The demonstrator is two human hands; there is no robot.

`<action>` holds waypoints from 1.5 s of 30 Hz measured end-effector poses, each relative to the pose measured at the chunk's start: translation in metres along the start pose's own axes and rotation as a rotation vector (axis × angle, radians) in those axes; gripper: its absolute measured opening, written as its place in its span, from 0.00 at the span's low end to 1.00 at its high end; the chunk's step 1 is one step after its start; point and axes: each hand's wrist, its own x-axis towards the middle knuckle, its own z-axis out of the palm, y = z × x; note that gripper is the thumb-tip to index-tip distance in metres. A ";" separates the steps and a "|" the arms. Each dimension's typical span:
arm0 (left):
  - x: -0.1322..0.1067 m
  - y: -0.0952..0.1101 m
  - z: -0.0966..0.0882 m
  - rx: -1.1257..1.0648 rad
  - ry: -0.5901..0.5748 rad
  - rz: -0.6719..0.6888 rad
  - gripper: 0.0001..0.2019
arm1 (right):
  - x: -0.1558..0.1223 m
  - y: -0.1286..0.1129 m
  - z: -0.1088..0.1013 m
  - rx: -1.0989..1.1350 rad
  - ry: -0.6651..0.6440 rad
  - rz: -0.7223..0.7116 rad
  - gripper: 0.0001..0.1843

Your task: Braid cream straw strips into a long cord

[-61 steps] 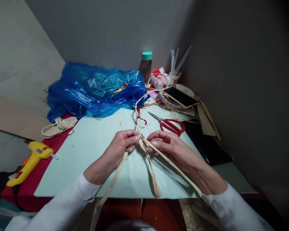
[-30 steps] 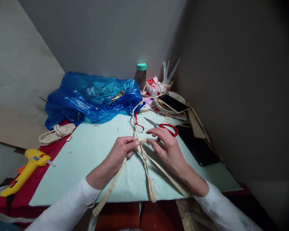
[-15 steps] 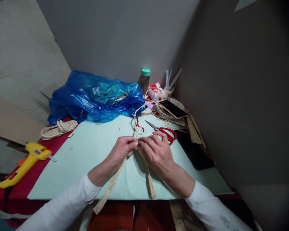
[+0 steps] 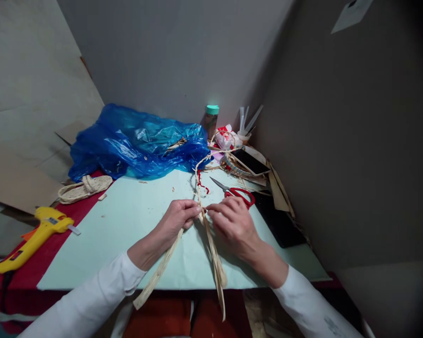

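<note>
A thin braided straw cord (image 4: 198, 180) runs from the back of the table down to my fingers. My left hand (image 4: 176, 218) pinches it where the braid ends, thumb against forefinger. Flat pale straw strands (image 4: 213, 256) hang from that spot past the table's front edge, and another strand (image 4: 158, 277) slants out beneath my left hand. Just right of the braid, my right hand (image 4: 232, 225) has its fingertips drawn together close to the strands; what sits between them is too small to make out. Red-handled scissors (image 4: 245, 191) lie right behind my right hand.
A yellow glue gun (image 4: 38, 239) and a woven straw sole (image 4: 86, 188) lie at left. Behind are a blue plastic bag (image 4: 137, 141) and a green-capped jar (image 4: 212, 117). A phone (image 4: 250, 161) and a black tablet-like slab (image 4: 280, 225) are at right, near the wall.
My right hand has drawn slightly right, off the braid. A strand that ran out under it now hangs with the middle strands. My left hand keeps its pinch.
</note>
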 end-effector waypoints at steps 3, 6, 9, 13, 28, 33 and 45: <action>-0.001 0.002 -0.001 0.012 -0.007 -0.031 0.10 | -0.008 0.021 -0.008 -0.132 -0.019 0.250 0.09; 0.000 0.003 0.000 -0.009 -0.010 -0.045 0.10 | -0.014 0.044 -0.006 -0.323 -0.146 0.396 0.09; 0.000 0.004 0.002 -0.071 0.004 -0.049 0.10 | -0.015 0.056 0.008 -0.413 -0.306 0.402 0.08; 0.000 0.005 0.001 -0.145 0.016 -0.049 0.11 | -0.011 0.057 0.018 -0.357 -0.310 0.443 0.06; 0.003 0.004 -0.002 -0.250 0.002 -0.107 0.10 | -0.021 0.057 -0.029 0.209 0.064 0.616 0.23; 0.004 0.004 -0.002 -0.290 -0.008 -0.110 0.08 | -0.013 0.042 -0.039 0.247 0.095 0.576 0.16; 0.003 0.007 0.000 -0.410 -0.008 -0.075 0.09 | -0.018 0.000 -0.036 0.293 -0.314 0.511 0.18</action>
